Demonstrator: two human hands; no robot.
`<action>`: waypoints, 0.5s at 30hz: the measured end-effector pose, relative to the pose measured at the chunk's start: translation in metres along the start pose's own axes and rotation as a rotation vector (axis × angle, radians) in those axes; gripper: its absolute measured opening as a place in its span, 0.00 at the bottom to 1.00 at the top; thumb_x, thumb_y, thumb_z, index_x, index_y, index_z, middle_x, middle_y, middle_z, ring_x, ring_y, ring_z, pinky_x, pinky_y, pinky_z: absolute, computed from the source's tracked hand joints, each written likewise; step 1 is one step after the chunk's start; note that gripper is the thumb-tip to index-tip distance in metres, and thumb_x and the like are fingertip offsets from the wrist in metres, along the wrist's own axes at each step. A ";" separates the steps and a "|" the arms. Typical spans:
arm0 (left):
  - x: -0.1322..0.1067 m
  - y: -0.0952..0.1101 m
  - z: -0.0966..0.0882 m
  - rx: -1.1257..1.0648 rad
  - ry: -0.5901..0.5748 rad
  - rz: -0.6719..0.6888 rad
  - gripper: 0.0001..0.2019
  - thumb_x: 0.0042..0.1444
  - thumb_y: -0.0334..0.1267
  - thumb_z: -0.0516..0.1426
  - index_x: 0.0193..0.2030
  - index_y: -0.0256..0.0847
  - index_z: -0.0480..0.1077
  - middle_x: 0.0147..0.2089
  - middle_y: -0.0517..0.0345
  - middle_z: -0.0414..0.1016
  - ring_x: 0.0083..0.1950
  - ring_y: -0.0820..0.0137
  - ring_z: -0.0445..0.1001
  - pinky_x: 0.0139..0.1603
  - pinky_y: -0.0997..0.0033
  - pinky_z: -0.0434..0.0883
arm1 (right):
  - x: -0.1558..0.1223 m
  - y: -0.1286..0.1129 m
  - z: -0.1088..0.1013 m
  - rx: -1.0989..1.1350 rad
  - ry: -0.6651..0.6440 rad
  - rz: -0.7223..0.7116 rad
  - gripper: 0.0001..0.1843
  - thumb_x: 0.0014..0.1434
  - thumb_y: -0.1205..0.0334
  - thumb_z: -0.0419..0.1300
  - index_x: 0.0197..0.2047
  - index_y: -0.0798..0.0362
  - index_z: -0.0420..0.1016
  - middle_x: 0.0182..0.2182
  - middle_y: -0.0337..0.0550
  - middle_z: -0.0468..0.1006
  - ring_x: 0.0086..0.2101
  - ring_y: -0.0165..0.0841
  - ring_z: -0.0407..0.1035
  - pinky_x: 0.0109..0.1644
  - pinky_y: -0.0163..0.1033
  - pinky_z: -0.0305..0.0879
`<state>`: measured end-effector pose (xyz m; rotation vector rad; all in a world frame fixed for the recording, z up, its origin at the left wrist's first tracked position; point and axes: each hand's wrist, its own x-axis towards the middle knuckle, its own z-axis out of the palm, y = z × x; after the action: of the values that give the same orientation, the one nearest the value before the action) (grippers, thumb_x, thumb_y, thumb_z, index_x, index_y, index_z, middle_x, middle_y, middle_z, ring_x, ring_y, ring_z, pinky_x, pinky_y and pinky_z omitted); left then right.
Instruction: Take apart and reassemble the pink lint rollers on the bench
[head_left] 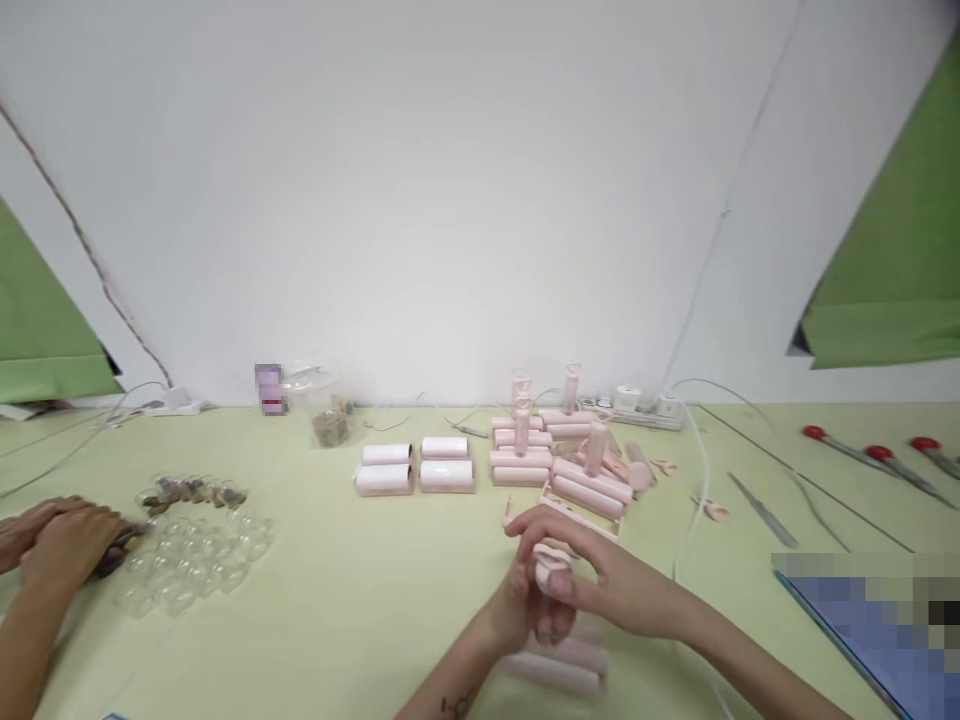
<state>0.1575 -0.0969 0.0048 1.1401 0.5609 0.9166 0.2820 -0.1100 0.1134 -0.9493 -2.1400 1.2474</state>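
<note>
My two hands meet low in the middle of the table. My left hand (527, 607) is closed around a small pink plastic piece (553, 560), thumb on top. My right hand (600, 572) curls over it from the right, fingers pinching the same piece. Below my hands lie pink tubes (561, 664), blurred. Just beyond my fingers a pile of pink tubes (589, 487) and pink frames rests on the table, some tubes standing upright.
Another person's hands (60, 538) rest at the left edge beside clear glass domes (199, 550). White rolls (415, 467), a plastic bag (330, 418), a power strip (637, 405), tweezers (765, 510), red-handled tools (870, 455) and cables lie on the green table (337, 620).
</note>
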 end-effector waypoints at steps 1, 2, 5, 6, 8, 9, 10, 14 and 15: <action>0.001 0.001 0.002 -0.010 -0.021 0.009 0.32 0.46 0.67 0.43 0.23 0.34 0.65 0.16 0.64 0.61 0.15 0.79 0.59 0.17 0.76 0.61 | -0.004 -0.002 0.001 -0.061 0.050 -0.031 0.15 0.53 0.50 0.55 0.43 0.48 0.68 0.51 0.44 0.63 0.47 0.39 0.63 0.47 0.41 0.62; 0.001 0.006 0.004 -0.017 -0.038 0.020 0.36 0.39 0.73 0.38 0.18 0.36 0.62 0.11 0.67 0.54 0.12 0.79 0.53 0.14 0.76 0.56 | -0.006 -0.002 0.004 -0.114 0.098 -0.062 0.14 0.52 0.53 0.57 0.42 0.48 0.69 0.50 0.44 0.64 0.49 0.39 0.60 0.51 0.41 0.59; -0.006 0.032 0.005 0.015 -0.057 0.076 0.41 0.34 0.75 0.31 0.20 0.37 0.64 0.15 0.60 0.61 0.20 0.71 0.64 0.23 0.71 0.64 | -0.013 -0.001 0.009 -0.170 0.207 -0.130 0.11 0.54 0.56 0.56 0.41 0.49 0.70 0.47 0.44 0.66 0.49 0.38 0.60 0.51 0.40 0.59; -0.011 0.044 0.006 0.064 -0.043 0.109 0.41 0.37 0.74 0.34 0.25 0.36 0.67 0.22 0.55 0.68 0.29 0.66 0.69 0.32 0.67 0.66 | -0.016 -0.001 0.008 -0.171 0.238 -0.140 0.11 0.55 0.56 0.56 0.41 0.49 0.70 0.47 0.44 0.67 0.48 0.38 0.60 0.50 0.40 0.59; -0.026 0.070 0.007 0.397 0.105 0.280 0.36 0.46 0.68 0.38 0.39 0.37 0.68 0.41 0.50 0.71 0.47 0.60 0.66 0.50 0.61 0.61 | -0.023 -0.003 -0.001 -0.153 0.309 -0.131 0.11 0.56 0.55 0.54 0.40 0.49 0.69 0.44 0.44 0.69 0.46 0.38 0.63 0.48 0.40 0.62; -0.036 0.082 0.008 0.561 0.189 0.330 0.31 0.49 0.64 0.43 0.45 0.40 0.65 0.48 0.49 0.69 0.52 0.58 0.63 0.55 0.58 0.57 | -0.028 -0.005 -0.010 -0.137 0.360 -0.114 0.11 0.56 0.54 0.54 0.40 0.50 0.69 0.42 0.44 0.70 0.44 0.38 0.64 0.47 0.41 0.63; -0.048 0.094 0.009 0.690 0.278 0.374 0.27 0.49 0.60 0.49 0.48 0.43 0.63 0.50 0.49 0.67 0.54 0.57 0.62 0.55 0.56 0.57 | -0.032 -0.009 -0.022 -0.116 0.430 -0.098 0.12 0.57 0.53 0.53 0.39 0.51 0.69 0.40 0.45 0.71 0.43 0.38 0.65 0.45 0.42 0.64; -0.102 0.121 0.020 1.035 0.451 0.707 0.17 0.46 0.42 0.57 0.46 0.58 0.66 0.42 0.58 0.74 0.47 0.57 0.70 0.53 0.53 0.61 | -0.046 -0.024 -0.087 -0.101 0.834 -0.098 0.15 0.56 0.51 0.54 0.40 0.53 0.68 0.39 0.47 0.72 0.38 0.38 0.68 0.39 0.43 0.69; -0.116 0.122 0.024 1.076 0.427 0.801 0.18 0.45 0.41 0.56 0.45 0.64 0.66 0.37 0.63 0.76 0.41 0.58 0.73 0.53 0.51 0.61 | -0.045 -0.026 -0.105 -0.145 0.949 -0.119 0.15 0.55 0.51 0.54 0.41 0.53 0.68 0.38 0.47 0.72 0.38 0.38 0.68 0.38 0.42 0.69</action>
<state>0.0749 -0.1908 0.1192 2.2488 1.0346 1.6447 0.3757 -0.0962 0.1822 -1.1426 -1.4860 0.4152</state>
